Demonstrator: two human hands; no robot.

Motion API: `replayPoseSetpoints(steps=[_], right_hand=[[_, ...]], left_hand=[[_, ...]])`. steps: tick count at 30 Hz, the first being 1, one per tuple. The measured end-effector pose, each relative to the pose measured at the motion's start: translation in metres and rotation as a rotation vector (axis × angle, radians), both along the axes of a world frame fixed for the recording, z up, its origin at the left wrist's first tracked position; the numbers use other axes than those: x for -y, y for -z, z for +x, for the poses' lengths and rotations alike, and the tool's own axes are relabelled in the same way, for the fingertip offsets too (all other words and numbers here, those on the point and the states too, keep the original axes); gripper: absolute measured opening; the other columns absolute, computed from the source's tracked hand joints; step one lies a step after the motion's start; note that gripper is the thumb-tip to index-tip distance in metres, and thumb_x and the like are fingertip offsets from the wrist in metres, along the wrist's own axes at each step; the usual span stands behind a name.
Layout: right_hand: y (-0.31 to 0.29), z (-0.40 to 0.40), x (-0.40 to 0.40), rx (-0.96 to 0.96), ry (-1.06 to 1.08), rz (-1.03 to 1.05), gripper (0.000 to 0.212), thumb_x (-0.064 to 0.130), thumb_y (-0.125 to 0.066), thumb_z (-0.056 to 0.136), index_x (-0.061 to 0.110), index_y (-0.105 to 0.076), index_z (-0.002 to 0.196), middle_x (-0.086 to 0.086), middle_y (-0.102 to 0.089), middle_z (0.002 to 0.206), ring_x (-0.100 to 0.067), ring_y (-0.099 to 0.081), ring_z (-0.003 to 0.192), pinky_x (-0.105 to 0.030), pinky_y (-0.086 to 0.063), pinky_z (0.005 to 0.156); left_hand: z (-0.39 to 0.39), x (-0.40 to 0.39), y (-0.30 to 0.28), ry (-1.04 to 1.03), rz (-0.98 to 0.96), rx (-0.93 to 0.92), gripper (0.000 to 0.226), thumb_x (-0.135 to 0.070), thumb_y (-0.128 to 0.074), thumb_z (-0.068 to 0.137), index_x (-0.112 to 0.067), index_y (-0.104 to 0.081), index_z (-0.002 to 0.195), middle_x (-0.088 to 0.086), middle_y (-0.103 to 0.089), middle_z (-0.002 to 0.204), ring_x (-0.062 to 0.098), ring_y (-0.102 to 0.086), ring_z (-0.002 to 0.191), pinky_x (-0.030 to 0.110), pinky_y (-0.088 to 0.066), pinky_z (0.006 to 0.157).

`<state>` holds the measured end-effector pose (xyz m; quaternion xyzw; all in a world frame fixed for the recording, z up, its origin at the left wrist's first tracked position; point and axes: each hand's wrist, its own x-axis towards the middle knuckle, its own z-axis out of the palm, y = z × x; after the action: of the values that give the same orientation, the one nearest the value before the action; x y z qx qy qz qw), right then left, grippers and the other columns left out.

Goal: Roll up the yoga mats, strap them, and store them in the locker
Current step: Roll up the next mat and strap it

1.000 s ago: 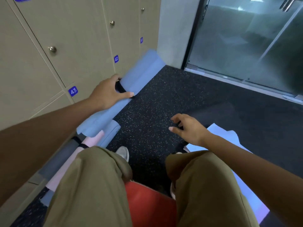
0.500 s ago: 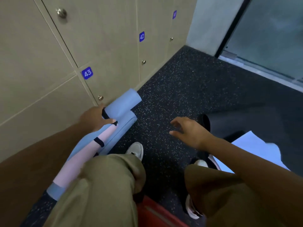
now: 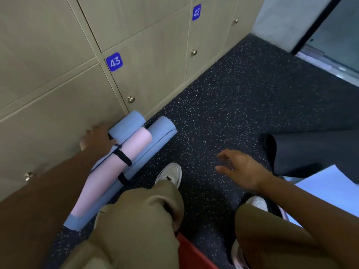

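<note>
Three rolled, strapped mats lie stacked along the foot of the lockers. A blue rolled mat (image 3: 127, 123) rests against the locker door, a pink rolled mat (image 3: 136, 144) lies beside it, and a longer blue rolled mat (image 3: 157, 135) lies on the floor under them. My left hand (image 3: 97, 138) grips the upper blue mat at its black strap (image 3: 112, 139), with the thumb over the roll. My right hand (image 3: 240, 167) hovers over the floor, fingers spread, holding nothing. A dark mat (image 3: 295, 150) lies at the right with its near end curled.
Beige locker doors, all closed, fill the left, labelled 43 (image 3: 114, 61) and 42 (image 3: 196, 12), with round knobs (image 3: 131, 99). A pale blue flat mat (image 3: 330, 193) lies at the right. A red object (image 3: 191, 253) sits between my legs. A glass door (image 3: 336, 35) is far right.
My left hand has swung the blue rolled mat down and back along the lockers onto the stack beside the pink mat. The right hand has stayed over the floor.
</note>
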<state>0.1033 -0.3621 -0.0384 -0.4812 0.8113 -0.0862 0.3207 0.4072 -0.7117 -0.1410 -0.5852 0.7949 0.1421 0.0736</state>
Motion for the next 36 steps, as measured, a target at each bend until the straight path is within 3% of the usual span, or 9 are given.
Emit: replayPoseSetpoints(steps=[4,16,23,28,31,36], right_hand=[[0.0,0.0,0.0,0.006,0.02,-0.002,0.043,0.044,-0.059,0.1,0.025,-0.053,0.137,0.004,-0.056,0.133,-0.006,-0.054,0.107,-0.022,-0.043,0.088],[-0.021,-0.031,-0.031,-0.02,0.09,-0.034,0.045,0.045,-0.06,0.1,0.024,-0.052,0.138,0.0,-0.057,0.133,-0.012,-0.055,0.108,-0.032,-0.049,0.096],[-0.027,-0.085,-0.08,-0.056,0.175,-0.027,0.049,0.042,-0.065,0.098,0.018,-0.053,0.138,-0.005,-0.059,0.13,-0.018,-0.059,0.11,-0.034,-0.05,0.097],[0.007,-0.127,-0.127,-0.106,0.229,0.068,0.047,0.043,-0.066,0.097,0.016,-0.056,0.134,-0.003,-0.061,0.125,-0.02,-0.06,0.109,-0.037,-0.051,0.095],[0.041,-0.149,-0.153,-0.129,0.233,0.167,0.044,0.041,-0.067,0.096,0.018,-0.057,0.132,-0.005,-0.061,0.128,-0.025,-0.061,0.115,-0.039,-0.051,0.097],[0.094,-0.178,-0.182,-0.206,0.151,0.383,0.051,0.039,-0.062,0.099,0.023,-0.049,0.145,-0.002,-0.051,0.146,-0.024,-0.049,0.132,-0.037,-0.045,0.105]], left_hand=[[-0.007,-0.014,-0.011,0.035,0.035,-0.02,0.068,-0.048,-0.075,0.088,-0.007,-0.049,0.136,0.021,-0.056,0.127,0.042,-0.056,0.117,0.054,-0.052,0.09],[-0.069,-0.062,-0.043,0.405,0.172,-0.061,0.066,-0.042,-0.066,0.097,-0.004,-0.045,0.147,0.021,-0.058,0.135,0.037,-0.057,0.12,0.047,-0.048,0.098],[-0.15,-0.119,-0.067,0.652,0.231,-0.119,0.05,-0.035,-0.071,0.096,-0.005,-0.057,0.133,0.016,-0.065,0.122,0.03,-0.062,0.111,0.036,-0.047,0.091],[-0.2,-0.154,-0.061,0.919,0.201,-0.019,0.059,-0.057,-0.062,0.092,-0.011,-0.063,0.128,0.01,-0.072,0.112,0.024,-0.068,0.1,0.034,-0.052,0.086],[-0.222,-0.174,-0.047,1.012,0.256,0.021,0.049,-0.046,-0.069,0.095,-0.019,-0.057,0.133,0.004,-0.066,0.122,0.017,-0.063,0.106,0.037,-0.051,0.091],[-0.256,-0.206,-0.025,1.106,0.297,0.089,0.044,-0.048,-0.063,0.098,-0.027,-0.051,0.135,-0.005,-0.059,0.128,0.01,-0.058,0.107,0.033,-0.05,0.089]])
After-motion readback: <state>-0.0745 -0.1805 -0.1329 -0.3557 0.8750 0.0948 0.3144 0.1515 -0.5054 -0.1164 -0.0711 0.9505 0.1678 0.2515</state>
